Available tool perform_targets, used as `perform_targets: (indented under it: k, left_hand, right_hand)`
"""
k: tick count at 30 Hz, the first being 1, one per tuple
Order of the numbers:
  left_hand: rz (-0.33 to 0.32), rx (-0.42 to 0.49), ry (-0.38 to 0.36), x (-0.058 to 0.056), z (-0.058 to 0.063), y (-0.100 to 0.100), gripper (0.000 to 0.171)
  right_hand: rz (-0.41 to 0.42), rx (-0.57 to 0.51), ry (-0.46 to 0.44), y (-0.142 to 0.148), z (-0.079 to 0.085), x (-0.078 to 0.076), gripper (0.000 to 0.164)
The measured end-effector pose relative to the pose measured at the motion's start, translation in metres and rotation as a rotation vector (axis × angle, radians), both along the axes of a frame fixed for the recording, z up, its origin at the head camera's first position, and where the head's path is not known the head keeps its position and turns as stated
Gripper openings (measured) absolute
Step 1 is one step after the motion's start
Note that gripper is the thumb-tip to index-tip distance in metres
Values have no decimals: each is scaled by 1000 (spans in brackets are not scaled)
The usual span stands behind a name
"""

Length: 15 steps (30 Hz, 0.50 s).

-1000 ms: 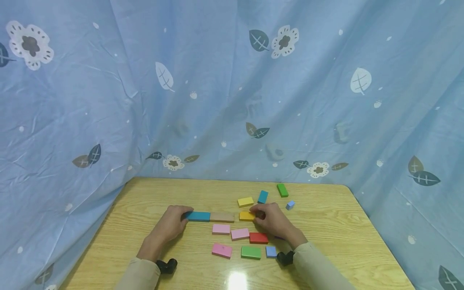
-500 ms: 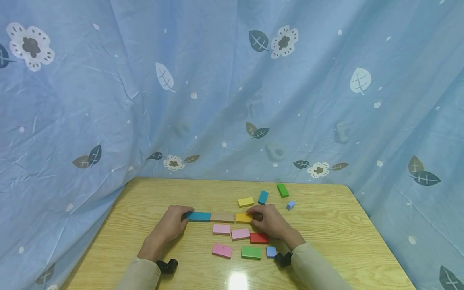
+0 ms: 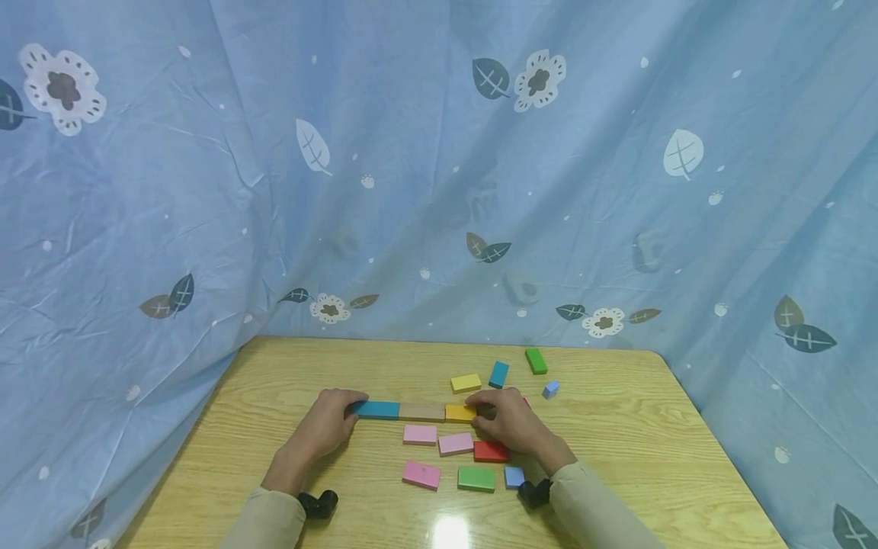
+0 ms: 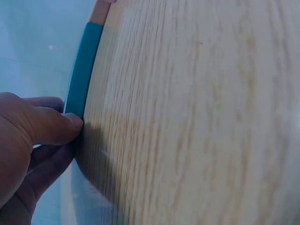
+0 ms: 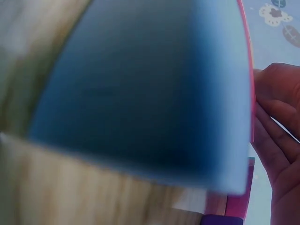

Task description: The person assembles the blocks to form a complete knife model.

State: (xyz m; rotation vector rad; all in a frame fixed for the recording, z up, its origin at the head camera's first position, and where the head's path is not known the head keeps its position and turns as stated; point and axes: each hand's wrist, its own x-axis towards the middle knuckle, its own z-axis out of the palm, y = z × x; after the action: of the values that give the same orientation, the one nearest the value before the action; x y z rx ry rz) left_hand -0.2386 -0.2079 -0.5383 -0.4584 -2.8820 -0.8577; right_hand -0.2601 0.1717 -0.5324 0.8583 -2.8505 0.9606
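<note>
A left hand (image 3: pixel 328 418) pinches at nine o'clock, a right hand (image 3: pixel 511 418) at three

On the wood-grain desk (image 3: pixel 617 457), a teal-blue rectangular block (image 3: pixel 379 410), a wood-toned rectangular block (image 3: pixel 421 412) and an orange-yellow rectangular block (image 3: pixel 459 413) lie end to end, running from nine to three o'clock. The left hand grips the teal-blue block's nine o'clock end between thumb and fingers. The right hand holds the orange-yellow block by its three o'clock end.

At six o'clock from the wood-toned block, just beside it, lies a pale pink rectangular block (image 3: pixel 420 435). A red rectangular block (image 3: pixel 491 451) sits near the right hand, at seven o'clock from it. At twelve o'clock from the orange-yellow block, near it, lies a yellow rectangular block (image 3: pixel 466 383).
</note>
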Motion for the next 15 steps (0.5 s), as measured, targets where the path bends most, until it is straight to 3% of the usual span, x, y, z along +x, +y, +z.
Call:
perform_targets:
  k: [15]
  left_hand:
    - [-11, 0, 19, 0, 2, 0, 38]
  right_hand:
    - [-1, -5, -13, -3, 1, 0, 29]
